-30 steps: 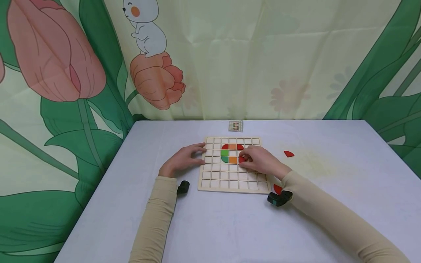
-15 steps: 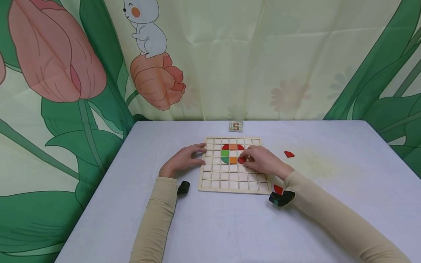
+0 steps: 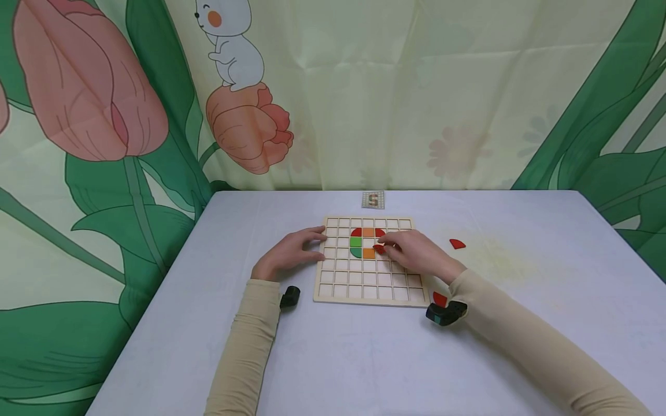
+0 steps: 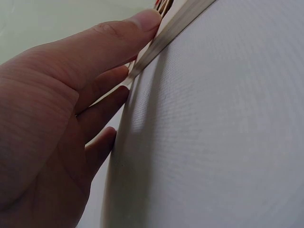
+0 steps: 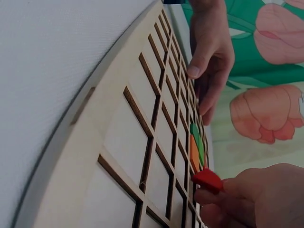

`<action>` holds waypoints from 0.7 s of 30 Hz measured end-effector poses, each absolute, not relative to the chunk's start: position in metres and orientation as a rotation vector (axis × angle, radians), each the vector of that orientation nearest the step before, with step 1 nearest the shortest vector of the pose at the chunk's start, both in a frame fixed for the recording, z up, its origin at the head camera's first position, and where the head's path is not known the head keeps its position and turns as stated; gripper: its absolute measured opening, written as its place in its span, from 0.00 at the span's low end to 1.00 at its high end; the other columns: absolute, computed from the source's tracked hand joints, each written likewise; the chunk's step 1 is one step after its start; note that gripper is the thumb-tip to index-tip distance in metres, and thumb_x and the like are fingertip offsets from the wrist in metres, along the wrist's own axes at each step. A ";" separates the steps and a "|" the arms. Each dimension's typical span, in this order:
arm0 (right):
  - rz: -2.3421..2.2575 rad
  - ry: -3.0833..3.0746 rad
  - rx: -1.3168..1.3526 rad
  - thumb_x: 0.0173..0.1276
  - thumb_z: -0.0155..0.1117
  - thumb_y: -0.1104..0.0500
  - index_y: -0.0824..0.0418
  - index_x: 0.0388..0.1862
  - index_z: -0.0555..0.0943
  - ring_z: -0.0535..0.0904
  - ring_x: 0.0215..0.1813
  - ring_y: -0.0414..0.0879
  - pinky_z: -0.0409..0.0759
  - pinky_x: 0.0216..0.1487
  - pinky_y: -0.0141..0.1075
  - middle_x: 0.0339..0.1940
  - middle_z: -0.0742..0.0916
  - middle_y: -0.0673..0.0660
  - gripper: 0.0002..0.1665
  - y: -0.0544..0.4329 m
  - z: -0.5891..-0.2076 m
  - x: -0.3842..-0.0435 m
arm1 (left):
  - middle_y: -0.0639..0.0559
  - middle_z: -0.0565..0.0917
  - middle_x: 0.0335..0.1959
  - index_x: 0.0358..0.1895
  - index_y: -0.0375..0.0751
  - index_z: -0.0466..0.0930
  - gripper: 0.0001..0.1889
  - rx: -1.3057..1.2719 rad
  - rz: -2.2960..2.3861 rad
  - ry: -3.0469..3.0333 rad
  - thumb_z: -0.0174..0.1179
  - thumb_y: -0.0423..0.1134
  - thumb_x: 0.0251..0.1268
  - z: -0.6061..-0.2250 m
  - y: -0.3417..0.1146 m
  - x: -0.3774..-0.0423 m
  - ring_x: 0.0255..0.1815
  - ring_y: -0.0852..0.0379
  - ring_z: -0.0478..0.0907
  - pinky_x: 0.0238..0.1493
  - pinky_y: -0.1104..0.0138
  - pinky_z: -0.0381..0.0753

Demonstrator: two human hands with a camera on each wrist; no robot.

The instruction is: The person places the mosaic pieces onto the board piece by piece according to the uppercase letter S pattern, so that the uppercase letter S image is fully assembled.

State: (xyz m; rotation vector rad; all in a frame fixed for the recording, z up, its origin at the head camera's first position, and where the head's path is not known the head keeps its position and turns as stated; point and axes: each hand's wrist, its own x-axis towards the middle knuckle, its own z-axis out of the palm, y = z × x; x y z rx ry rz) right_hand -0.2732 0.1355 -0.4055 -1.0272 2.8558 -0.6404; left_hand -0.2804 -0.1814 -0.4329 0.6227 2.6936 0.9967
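A wooden grid board (image 3: 340, 293) lies on the table. My left hand (image 3: 291, 249) touches its left edge with thumb and fingertips, the fingers fairly straight; in the left wrist view the thumb (image 4: 142, 23) rests at the board's edge. Over the grid, my right hand (image 3: 416, 251) pinches a red quarter-circle tile (image 5: 207, 179), which is tilted beside the lower orange square tile (image 3: 368, 253). Set in the cells are a red curved tile (image 3: 356, 233), an upper orange tile (image 3: 368, 232), another red tile (image 3: 380, 232), a light green square (image 3: 356, 241) and a dark green curved tile (image 3: 356, 252).
A loose red tile (image 3: 457, 244) lies right of the board, and a second red tile (image 3: 439, 299) sits near the right wrist's black camera (image 3: 446, 314). A small patterned card (image 3: 373, 200) is behind the board. A printed curtain (image 3: 364, 104) hangs beyond the table (image 3: 354, 358).
The red tile in my right hand has tilted and shifted slightly left and away from me, with the fingertips turning along with it. My left hand and the board stay in place.
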 end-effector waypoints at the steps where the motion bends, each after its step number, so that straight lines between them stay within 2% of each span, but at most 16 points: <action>1: -0.638 2.863 -1.021 0.70 0.60 0.62 0.64 0.52 0.83 0.81 0.44 0.50 0.80 0.51 0.47 0.46 0.88 0.57 0.14 0.135 -0.406 -0.273 | 0.55 0.63 0.75 0.64 0.41 0.76 0.28 0.619 0.999 2.692 0.69 0.45 0.61 -0.433 -0.181 -0.280 0.76 0.55 0.55 0.74 0.60 0.57; 6: -0.623 2.876 -0.963 0.68 0.63 0.63 0.62 0.50 0.84 0.77 0.37 0.47 0.80 0.44 0.41 0.40 0.87 0.55 0.13 0.134 -0.407 -0.273 | 0.55 0.63 0.75 0.64 0.41 0.76 0.28 0.620 1.002 2.688 0.69 0.45 0.61 -0.432 -0.181 -0.279 0.76 0.55 0.55 0.74 0.61 0.57; 12: -0.661 2.848 -0.869 0.66 0.65 0.62 0.63 0.48 0.84 0.77 0.38 0.47 0.80 0.43 0.40 0.37 0.85 0.53 0.13 0.135 -0.405 -0.274 | 0.53 0.63 0.75 0.64 0.40 0.76 0.29 0.643 0.998 2.692 0.69 0.44 0.61 -0.430 -0.181 -0.279 0.76 0.54 0.56 0.74 0.60 0.57; 21: -0.598 2.835 -0.957 0.64 0.70 0.60 0.63 0.45 0.86 0.75 0.38 0.46 0.77 0.41 0.38 0.35 0.84 0.52 0.12 0.132 -0.408 -0.274 | 0.53 0.63 0.75 0.64 0.40 0.75 0.28 0.630 0.984 2.696 0.69 0.44 0.61 -0.432 -0.181 -0.280 0.76 0.54 0.55 0.74 0.60 0.57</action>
